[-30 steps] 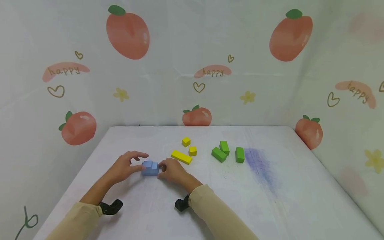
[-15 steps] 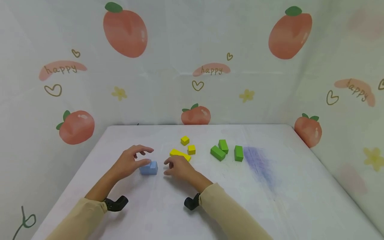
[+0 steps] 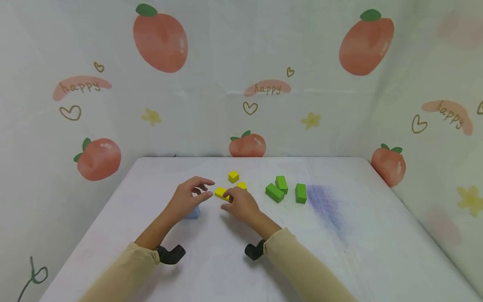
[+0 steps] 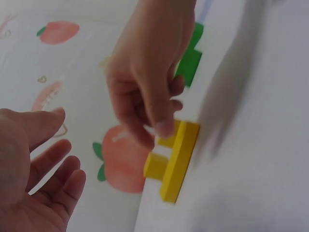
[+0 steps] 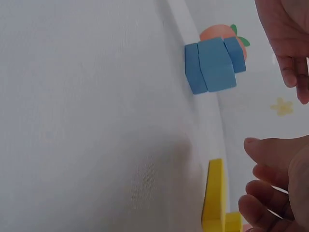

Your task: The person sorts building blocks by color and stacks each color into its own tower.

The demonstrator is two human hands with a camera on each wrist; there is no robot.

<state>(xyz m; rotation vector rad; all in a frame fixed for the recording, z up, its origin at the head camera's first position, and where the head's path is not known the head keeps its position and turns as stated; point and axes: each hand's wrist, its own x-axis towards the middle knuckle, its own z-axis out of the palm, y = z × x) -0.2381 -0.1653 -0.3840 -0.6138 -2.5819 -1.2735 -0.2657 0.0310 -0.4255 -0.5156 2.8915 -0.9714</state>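
A white table with a smooth top [image 3: 396,256] is spreading beneath the right grip [image 3: 244,205] and the left grip [image 3: 185,199]. A streaky blue-purple stain [image 3: 326,209] is marking it, right of the right grip. Beyond both, a creased white backdrop sheet [image 3: 211,105] is hanging, showing a round red-orange fruit print [image 3: 247,145] straight past the right grip, a pink "happy" patch [image 3: 267,89] above that, and a pale-yellow flower print [image 3: 311,121] farther right. A larger leafy red fruit print [image 3: 160,44] is sitting high beyond the left grip.

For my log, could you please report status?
Left hand, right hand: both empty. Long yellow block: near right hand. Possible obstacle: yellow cube close behind it.
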